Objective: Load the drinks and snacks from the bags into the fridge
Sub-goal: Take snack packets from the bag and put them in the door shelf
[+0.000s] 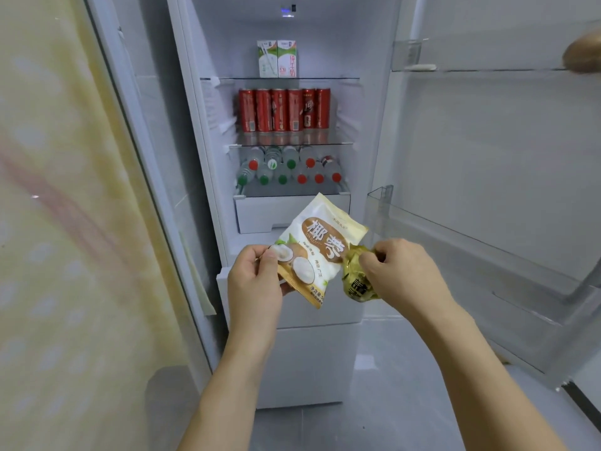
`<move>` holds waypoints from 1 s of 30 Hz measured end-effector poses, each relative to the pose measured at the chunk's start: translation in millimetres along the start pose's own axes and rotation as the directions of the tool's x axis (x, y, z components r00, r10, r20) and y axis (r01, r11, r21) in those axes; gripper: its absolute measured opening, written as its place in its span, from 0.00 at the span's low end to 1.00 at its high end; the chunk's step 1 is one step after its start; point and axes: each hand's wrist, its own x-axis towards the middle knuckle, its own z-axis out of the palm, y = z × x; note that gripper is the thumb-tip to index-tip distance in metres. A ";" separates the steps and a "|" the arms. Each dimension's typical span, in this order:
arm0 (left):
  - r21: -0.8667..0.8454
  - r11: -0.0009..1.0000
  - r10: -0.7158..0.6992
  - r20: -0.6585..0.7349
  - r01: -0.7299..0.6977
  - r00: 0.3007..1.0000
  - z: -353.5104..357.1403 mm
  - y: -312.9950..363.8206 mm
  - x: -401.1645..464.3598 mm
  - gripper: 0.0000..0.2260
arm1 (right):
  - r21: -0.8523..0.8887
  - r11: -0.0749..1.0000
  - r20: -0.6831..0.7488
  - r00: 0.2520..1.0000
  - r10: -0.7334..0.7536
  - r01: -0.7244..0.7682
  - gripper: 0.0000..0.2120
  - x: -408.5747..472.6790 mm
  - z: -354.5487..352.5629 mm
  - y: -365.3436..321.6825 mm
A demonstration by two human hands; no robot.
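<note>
I stand before the open fridge [208, 190], my hands low in the centre of the frame, in front of its white drawer [260, 213]. My left hand [257, 281] pinches a coconut snack bag [317, 252] by its lower left corner, thumb on the front over the printed coconut, fingers behind. The bag tilts up to the right, its top edge overlapping the drawer. My right hand [400, 271] grips a small gold packet [356, 278] that hangs just right of the bag and touches its edge; my fingers are closed round the packet's top. In the upper centre, two milk cartons [277, 58] stand side by side on the top shelf. Below them a row of red cans [284, 109] fills the next shelf. Under that, water bottles [289, 169] with red and green caps lie with caps toward me. The door [487, 157] is open at the right, its bins transparent.
</note>
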 end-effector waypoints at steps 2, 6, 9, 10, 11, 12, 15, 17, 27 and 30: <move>0.004 1.000 0.008 -0.002 -0.008 1.000 17.7 -0.8 20.8 0.08 | 0.012 1.000 -0.011 1.000 0.009 -0.009 0.13 25.6 -0.4 9.1; 0.016 0.999 0.044 -0.023 -0.043 0.999 45.8 -4.5 59.3 0.07 | 0.025 1.000 -0.027 1.000 -0.008 0.008 0.13 75.2 4.6 20.4; -0.016 0.999 0.036 -0.017 -0.036 0.999 59.4 -11.1 88.8 0.07 | 0.084 0.996 -0.050 0.999 -0.017 0.021 0.13 110.6 13.0 21.9; -0.047 0.999 0.021 -0.022 -0.022 1.000 61.7 -12.3 94.3 0.07 | 0.095 0.995 -0.061 0.998 -0.025 0.031 0.13 115.9 13.4 21.1; -0.093 0.996 0.005 -0.027 -0.007 1.000 65.3 -12.5 103.0 0.08 | 0.108 0.993 -0.071 0.997 -0.034 0.042 0.13 123.0 14.0 19.4; -0.146 0.989 -0.010 -0.023 0.006 1.000 70.7 -13.1 114.9 0.08 | 0.123 0.991 -0.088 0.995 -0.039 0.050 0.14 133.0 15.6 18.7; -0.240 0.970 -0.026 0.038 0.034 0.999 89.9 -11.5 150.5 0.08 | 0.134 0.990 -0.135 0.991 -0.022 0.040 0.14 160.4 14.6 15.6; -0.265 0.963 -0.012 0.111 0.041 0.994 104.9 -10.1 170.6 0.08 | 0.128 0.992 -0.182 0.983 0.006 0.018 0.14 175.7 8.2 14.7; -0.337 0.940 0.093 0.393 0.050 0.915 199.7 -24.4 194.2 0.10 | 0.045 0.991 -0.358 0.924 0.136 -0.128 0.15 217.4 -35.3 52.6; -0.337 0.938 0.094 0.470 0.081 0.878 225.1 -30.8 190.4 0.13 | 0.009 0.984 -0.349 0.922 0.169 -0.177 0.14 223.7 -37.7 72.6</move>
